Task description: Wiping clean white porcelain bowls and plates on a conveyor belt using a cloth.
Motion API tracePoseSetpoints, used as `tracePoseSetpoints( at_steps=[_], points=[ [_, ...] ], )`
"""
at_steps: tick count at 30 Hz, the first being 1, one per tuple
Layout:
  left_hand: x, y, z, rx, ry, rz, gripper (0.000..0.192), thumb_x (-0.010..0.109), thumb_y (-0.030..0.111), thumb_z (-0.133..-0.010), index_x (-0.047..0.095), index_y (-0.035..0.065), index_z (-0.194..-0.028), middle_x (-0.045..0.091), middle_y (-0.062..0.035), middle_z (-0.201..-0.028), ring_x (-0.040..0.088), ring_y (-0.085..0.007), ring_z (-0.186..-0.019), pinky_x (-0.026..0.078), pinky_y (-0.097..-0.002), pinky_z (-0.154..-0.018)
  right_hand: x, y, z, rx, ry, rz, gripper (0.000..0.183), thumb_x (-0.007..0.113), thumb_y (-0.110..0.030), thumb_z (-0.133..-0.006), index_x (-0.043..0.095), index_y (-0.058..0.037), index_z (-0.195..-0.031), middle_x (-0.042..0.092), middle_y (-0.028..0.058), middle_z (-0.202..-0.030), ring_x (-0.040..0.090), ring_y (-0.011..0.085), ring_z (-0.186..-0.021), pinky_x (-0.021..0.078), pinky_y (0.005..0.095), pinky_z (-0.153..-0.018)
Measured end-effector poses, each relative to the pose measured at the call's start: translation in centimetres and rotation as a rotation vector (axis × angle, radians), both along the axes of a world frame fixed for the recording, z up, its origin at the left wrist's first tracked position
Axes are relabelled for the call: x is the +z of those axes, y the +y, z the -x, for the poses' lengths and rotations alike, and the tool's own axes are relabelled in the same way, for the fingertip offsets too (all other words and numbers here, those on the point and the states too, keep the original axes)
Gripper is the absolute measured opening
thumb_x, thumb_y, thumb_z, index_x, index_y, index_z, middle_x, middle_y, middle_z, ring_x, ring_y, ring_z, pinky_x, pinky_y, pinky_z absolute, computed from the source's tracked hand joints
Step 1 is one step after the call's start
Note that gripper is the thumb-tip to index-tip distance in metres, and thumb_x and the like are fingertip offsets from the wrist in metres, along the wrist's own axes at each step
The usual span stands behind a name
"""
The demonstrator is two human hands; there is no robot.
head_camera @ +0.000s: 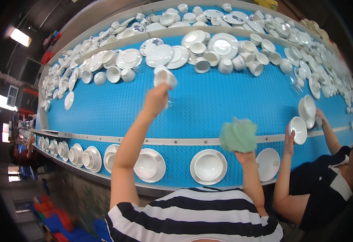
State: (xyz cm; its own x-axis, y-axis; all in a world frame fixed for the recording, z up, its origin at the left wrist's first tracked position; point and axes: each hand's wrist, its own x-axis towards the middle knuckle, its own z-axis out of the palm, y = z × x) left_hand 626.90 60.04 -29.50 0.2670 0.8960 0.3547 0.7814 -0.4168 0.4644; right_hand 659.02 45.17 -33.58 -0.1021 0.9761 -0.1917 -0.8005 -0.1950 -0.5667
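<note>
My left hand (157,98) reaches out over the blue perforated conveyor belt (194,103), its fingers closed on a small white cup (163,78) that is slightly blurred. Another white piece shows just behind that cup. A crumpled green cloth (238,136) is in my right hand (245,155) and hides most of its fingers. Closest to my body, a white bowl on a plate (208,166) stands on the near lane. To its left is a similar bowl-and-plate set (149,165), beside my left forearm. Right of the cloth lies a flat white plate (267,165).
A metal rail (191,141) divides the two lanes. Piled white plates, cups and bowls (225,45) line the far side. More stacked sets (92,158) run leftward. At right, a co-worker's hand (289,140) holds a white bowl (298,130); another person (28,154) sits far left.
</note>
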Motion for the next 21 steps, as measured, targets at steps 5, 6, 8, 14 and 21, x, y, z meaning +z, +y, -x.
tracePoseSetpoints(
  at_steps=[5,6,8,14,21],
  points=[
    [-0.2,-10.3,-10.9,-0.809,0.435,-0.039,0.019,0.055,0.009,-0.068,0.048,0.0074,-0.086,0.052,-0.0089,-0.104,0.051,-0.0261,-0.097,0.05,-0.0327,-0.057,-1.6,2.7,1.4,0.16,-0.305,0.057,0.045,0.055,-0.018,-0.081,0.042,-0.0122,-0.123,0.052,0.0031,-0.114,0.052,0.0193,-0.1,0.0439,0.0314,-0.083],
    [-1.5,-11.2,-11.8,-0.826,0.391,0.003,0.02,0.056,0.01,-0.07,0.049,0.0075,-0.089,0.049,-0.0121,-0.111,0.049,-0.0296,-0.101,0.05,-0.036,-0.063,-2.5,2.8,1.7,0.107,-0.69,-0.054,0.043,0.058,-0.011,-0.076,0.047,-0.0098,-0.118,0.056,0.0054,-0.109,0.055,0.0201,-0.096,0.0449,0.0303,-0.08],
    [-4.5,-12.4,-13.3,-0.856,0.341,0.045,0.022,0.057,0.01,-0.071,0.049,0.0076,-0.091,0.046,-0.0152,-0.118,0.047,-0.0331,-0.105,0.05,-0.0394,-0.07,-5.6,3.2,-0.7,0.098,-0.895,-0.027,0.041,0.059,-0.006,-0.072,0.051,-0.0076,-0.112,0.059,0.0081,-0.101,0.057,0.021,-0.092,0.0455,0.0307,-0.077],
    [-7.3,-14.9,-13.1,0.127,0.12,0.36,0.061,0.077,0.023,-0.059,0.045,0.0046,-0.108,0.033,-0.025,-0.128,0.045,-0.0421,-0.107,0.044,-0.0423,-0.083,-7.5,0.6,-7.0,-0.042,-1.14,0.055,0.026,0.063,-0.001,-0.067,0.058,-0.0031,-0.093,0.064,0.0119,-0.084,0.062,0.0232,-0.078,0.0469,0.0305,-0.07],
    [-5.9,-16.8,-17.6,-0.009,-0.193,0.204,0.06,0.077,0.008,-0.06,0.042,0.0071,-0.109,0.04,-0.0218,-0.124,0.044,-0.0323,-0.114,0.046,-0.0385,-0.083,0.0,-3.8,-9.5,0.502,-1.64,-0.595,0.026,0.068,-0.018,-0.067,0.061,-0.0098,-0.091,0.062,0.0147,-0.083,0.059,0.0331,-0.077,0.0489,0.0363,-0.065]
  ],
)
